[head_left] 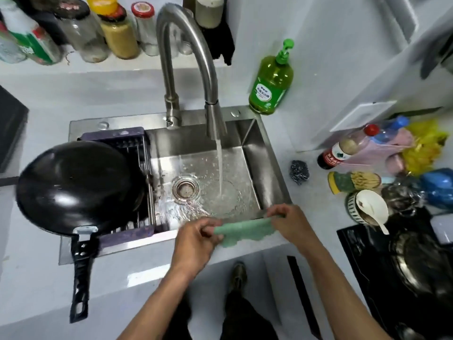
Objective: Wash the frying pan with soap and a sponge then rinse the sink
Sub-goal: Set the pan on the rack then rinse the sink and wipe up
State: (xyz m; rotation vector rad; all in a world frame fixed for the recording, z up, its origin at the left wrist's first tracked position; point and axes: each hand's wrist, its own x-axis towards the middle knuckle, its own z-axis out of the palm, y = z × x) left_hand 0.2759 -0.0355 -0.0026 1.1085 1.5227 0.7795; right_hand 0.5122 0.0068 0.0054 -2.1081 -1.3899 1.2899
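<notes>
We judge the thin pale-green sponge cloth [245,230], pinched taut between left hand [196,238] and right hand [290,223] fingers over the steel sink's [255,153] near edge, soft, light, wet, best gripped at its ends.

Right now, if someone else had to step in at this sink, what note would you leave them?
Left hand and right hand: each grips one end of the green sponge cloth, stretched between them over the sink's front edge.
Frying pan: upside down on the drain rack at the sink's left, handle pointing toward the person.
Faucet: running into the basin.
Soap bottle: upright at the sink's back right corner.
Done: the pan appears washed.
Left: likely finish rinsing the sink, shut off the water.
</notes>
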